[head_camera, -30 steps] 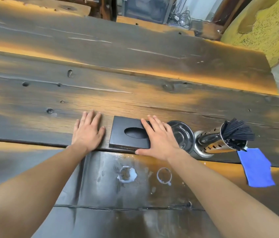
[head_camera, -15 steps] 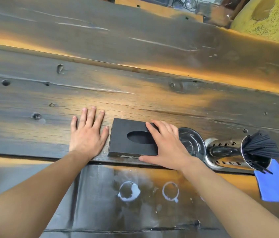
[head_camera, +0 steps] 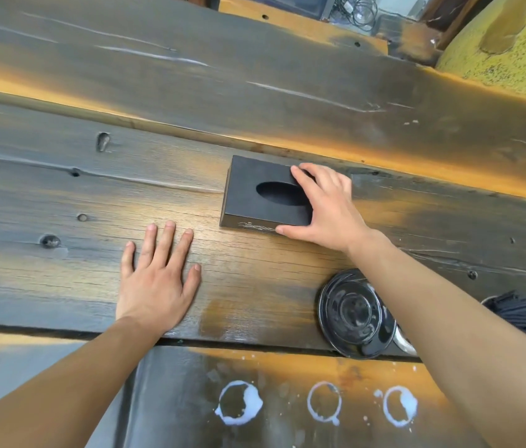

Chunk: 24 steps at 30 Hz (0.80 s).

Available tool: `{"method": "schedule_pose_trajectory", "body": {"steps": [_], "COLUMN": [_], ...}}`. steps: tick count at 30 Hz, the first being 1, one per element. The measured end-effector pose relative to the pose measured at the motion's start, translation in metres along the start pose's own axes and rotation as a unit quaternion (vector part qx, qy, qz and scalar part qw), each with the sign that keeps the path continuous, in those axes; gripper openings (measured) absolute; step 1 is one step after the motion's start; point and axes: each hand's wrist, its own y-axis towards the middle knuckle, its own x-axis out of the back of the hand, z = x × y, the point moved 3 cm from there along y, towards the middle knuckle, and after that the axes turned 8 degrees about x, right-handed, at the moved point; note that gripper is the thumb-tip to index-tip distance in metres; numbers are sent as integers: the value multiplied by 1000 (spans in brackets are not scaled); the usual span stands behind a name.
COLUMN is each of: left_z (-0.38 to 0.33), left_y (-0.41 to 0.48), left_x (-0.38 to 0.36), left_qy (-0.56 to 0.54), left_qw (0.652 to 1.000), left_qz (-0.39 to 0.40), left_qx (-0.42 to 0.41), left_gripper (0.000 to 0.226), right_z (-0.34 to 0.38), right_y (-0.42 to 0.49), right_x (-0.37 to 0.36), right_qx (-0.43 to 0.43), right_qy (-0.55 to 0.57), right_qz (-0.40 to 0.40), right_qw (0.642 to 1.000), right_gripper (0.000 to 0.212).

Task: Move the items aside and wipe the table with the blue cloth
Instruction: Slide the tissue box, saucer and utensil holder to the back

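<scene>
Now your right hand (head_camera: 323, 210), fingers clamped on the black tissue box (head_camera: 263, 195), has slid it away from the white ring stains (head_camera: 239, 404), left hand (head_camera: 158, 276) flat, fingers spread.

A single head-worn camera looks steeply down and forward, close above the dark, orange-streaked plank table (head_camera: 126, 202), both forearms entering from below.

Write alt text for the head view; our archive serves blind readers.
A person's right hand grips a black tissue box on a dark wooden table, while the left hand lies flat beside it. Nearer, a round black dish sits by the right forearm, and three white ring stains mark the front plank.
</scene>
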Motion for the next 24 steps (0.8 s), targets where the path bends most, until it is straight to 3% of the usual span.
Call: {"method": "schedule_pose_trajectory", "body": {"steps": [14, 19, 24], "left_z": [1, -1, -5], "left_y": [1, 4, -1], "left_x": [0, 1, 6], "left_qy": [4, -8, -21], "left_qw": [1000, 1000, 1000], "left_qz": [-11, -11, 8], "left_qx": [-3, 1, 6], "left_gripper": [67, 67, 65], "right_z": [-1, 13, 25], "right_y": [9, -51, -157], "right_x": [9, 18, -7], "right_qx": [12, -76, -271], "right_qy": [-27, 40, 153], "right_qz": [-14, -125, -161], "right_qw": [999, 988, 937], "right_gripper": [125, 89, 58]}}
